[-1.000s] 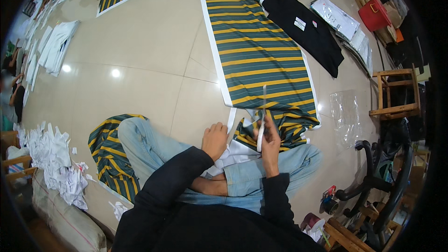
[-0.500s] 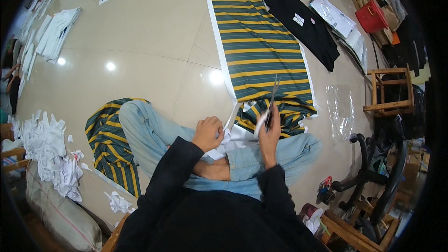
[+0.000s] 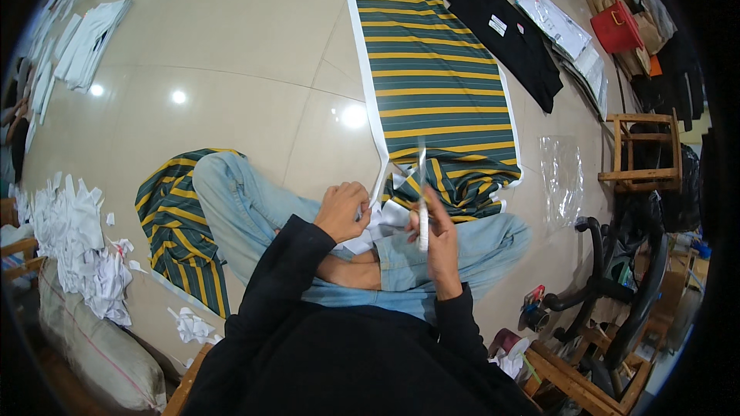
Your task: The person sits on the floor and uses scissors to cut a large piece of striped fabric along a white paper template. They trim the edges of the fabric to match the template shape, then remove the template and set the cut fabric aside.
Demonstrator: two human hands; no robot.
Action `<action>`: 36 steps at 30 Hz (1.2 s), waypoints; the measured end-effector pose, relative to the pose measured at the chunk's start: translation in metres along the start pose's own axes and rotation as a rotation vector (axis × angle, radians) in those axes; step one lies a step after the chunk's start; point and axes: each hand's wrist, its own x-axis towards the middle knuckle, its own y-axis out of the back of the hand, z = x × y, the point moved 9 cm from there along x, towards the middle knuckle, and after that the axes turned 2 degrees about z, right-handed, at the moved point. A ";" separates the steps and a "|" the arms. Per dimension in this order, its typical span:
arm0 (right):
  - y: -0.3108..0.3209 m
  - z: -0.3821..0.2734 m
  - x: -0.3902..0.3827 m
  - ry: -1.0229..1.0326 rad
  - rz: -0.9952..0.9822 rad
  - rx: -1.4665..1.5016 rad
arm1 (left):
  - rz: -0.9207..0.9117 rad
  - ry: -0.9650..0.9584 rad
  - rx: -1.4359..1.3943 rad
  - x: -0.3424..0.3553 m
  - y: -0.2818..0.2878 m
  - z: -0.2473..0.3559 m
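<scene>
In the head view, the person sits cross-legged on a tiled floor (image 3: 231,108), both hands low over the lap; the left hand (image 3: 344,210) has its fingers curled nearly closed, pinching the white edging (image 3: 380,180) of a long striped cloth (image 3: 438,92), while the right hand (image 3: 436,243) is wrapped around the white handles of scissors (image 3: 423,216), whose blurred blades point away from the body, so how far they are parted cannot be told. The striped cloth, green with yellow bands, stretches over the floor ahead of the person, its near end bunched just beyond the right hand. A black garment (image 3: 505,38) lies along its right side, with a clear plastic sheet (image 3: 562,179) near it. Another striped piece (image 3: 185,243) lies crumpled beside the left knee, and white scraps (image 3: 77,246) are heaped farther left
</scene>
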 end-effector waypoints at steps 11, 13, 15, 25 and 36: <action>-0.012 0.042 0.025 -0.325 -0.057 0.290 | -0.018 -0.037 -0.030 0.006 0.000 0.009; -0.012 0.053 0.038 -0.319 -0.062 0.316 | -0.020 -0.038 -0.032 0.004 0.000 0.008; -0.010 0.057 0.045 -0.298 -0.053 0.313 | -0.047 -0.024 -0.041 0.005 -0.003 0.008; -0.013 0.061 0.049 -0.291 -0.055 0.271 | -0.085 -0.019 -0.035 0.006 -0.010 0.005; -0.013 0.063 0.051 -0.285 -0.058 0.222 | -0.110 -0.016 -0.017 0.007 -0.012 0.006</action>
